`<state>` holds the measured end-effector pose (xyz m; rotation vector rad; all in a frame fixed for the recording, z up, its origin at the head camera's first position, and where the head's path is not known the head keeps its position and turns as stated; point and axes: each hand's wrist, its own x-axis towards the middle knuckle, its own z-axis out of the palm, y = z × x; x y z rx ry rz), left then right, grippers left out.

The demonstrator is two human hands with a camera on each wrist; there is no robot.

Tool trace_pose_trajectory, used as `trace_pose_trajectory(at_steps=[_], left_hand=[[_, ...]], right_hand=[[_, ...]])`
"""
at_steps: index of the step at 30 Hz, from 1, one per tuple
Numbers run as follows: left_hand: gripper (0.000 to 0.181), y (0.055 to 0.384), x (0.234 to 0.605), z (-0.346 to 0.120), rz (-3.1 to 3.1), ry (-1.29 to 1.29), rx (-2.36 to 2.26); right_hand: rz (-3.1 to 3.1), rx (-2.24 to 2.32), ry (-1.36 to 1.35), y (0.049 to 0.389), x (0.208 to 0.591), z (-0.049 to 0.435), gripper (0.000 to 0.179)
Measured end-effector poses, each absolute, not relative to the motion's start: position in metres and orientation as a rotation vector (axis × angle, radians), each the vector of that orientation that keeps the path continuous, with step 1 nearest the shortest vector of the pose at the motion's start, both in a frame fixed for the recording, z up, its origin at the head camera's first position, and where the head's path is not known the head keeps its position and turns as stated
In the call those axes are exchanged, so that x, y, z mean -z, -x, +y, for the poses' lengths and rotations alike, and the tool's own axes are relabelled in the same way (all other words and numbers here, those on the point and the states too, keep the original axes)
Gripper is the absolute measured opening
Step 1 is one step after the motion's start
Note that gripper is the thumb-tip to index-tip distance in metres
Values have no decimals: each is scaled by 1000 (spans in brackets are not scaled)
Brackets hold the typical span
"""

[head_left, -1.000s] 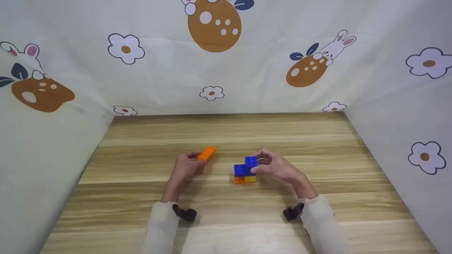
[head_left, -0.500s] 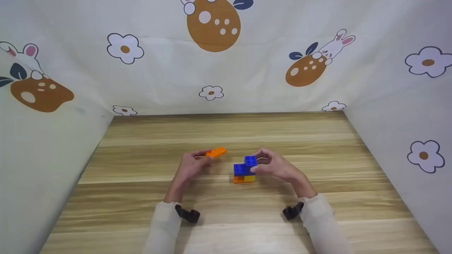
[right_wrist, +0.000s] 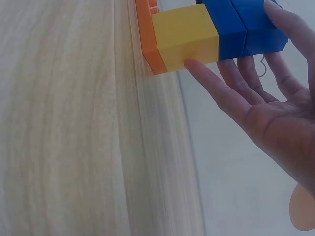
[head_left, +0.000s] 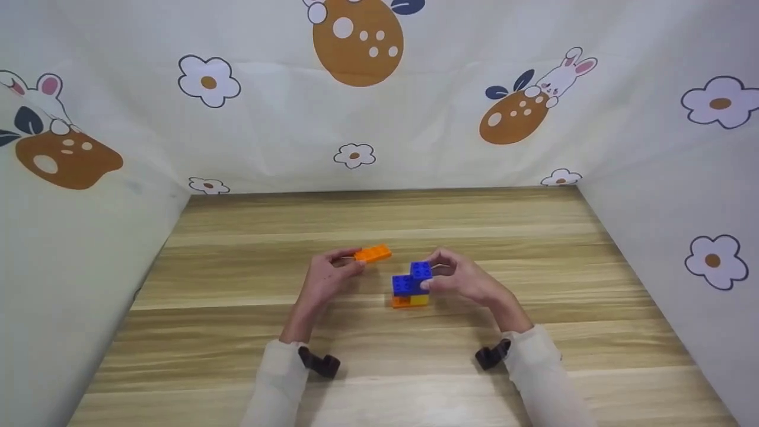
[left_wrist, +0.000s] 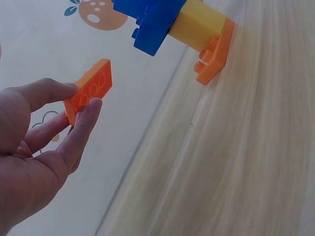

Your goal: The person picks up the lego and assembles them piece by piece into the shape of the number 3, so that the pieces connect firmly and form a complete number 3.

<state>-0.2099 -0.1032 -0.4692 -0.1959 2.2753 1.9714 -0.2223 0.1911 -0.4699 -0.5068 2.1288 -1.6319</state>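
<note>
My left hand (head_left: 326,279) pinches an orange flat toy brick (head_left: 375,254) between thumb and fingers, off the table. In the left wrist view the hollow underside of this orange brick (left_wrist: 96,87) shows, with round rings in it. To its right stands a stack of toy bricks: an orange flat base (left_wrist: 220,55), a yellow brick (right_wrist: 189,37), a longer blue brick (head_left: 402,286) that juts out to the left, and a square blue brick (head_left: 421,270) on top. My right hand (head_left: 471,284) holds the stack from the right, thumb on the top blue brick and one fingertip at the yellow brick.
The stack stands on a wood-grain table (head_left: 379,379). Pale cloth (head_left: 273,130) printed with rabbits and flowers walls in the back and both sides. A black wrist strap piece (head_left: 320,363) sits on each cuff.
My left hand has moved to the right with the orange flat brick, closer to the stack, and has turned the brick more crosswise. The right hand and stack stay in place.
</note>
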Motion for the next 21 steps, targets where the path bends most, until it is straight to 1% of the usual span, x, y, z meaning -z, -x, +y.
trace_pose_trajectory(at_steps=[6,15,21], left_hand=[[36,205,461,-95,2121,58,-2147],[38,200,457,-81,2015,-102,-2188],[40,197,456,-69,2015,-137,-2146]], right_hand=[[2127,1632,519,222,470,191,40],[2108,1646,490,223,470,190,39],[2119,1624,491,224,469,190,38]])
